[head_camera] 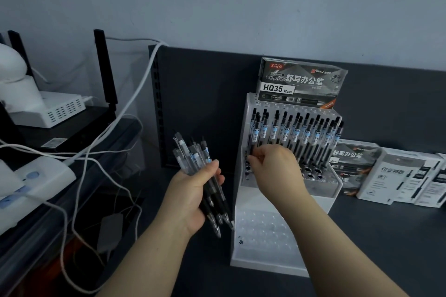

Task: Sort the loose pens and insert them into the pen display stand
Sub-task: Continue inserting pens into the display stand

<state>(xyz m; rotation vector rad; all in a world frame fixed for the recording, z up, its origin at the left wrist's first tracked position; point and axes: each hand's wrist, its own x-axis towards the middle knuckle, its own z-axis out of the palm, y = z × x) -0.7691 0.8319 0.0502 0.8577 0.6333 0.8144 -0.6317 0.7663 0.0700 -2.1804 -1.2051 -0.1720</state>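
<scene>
At the left edge of the pen display stand, right hand pinches one gel pen; left hand grip clenches the loose pens. Keep it upright, seat w/o bumping racked pens imo.

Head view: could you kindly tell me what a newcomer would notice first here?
The white pen display stand at centre right draws the eye, its upper tier packed with rows of black pens under a grey HQ35 box. Just left of it, the left hand grips a bundle of loose pens, while the right hand pinches a single pen at the stand's left edge.
</scene>
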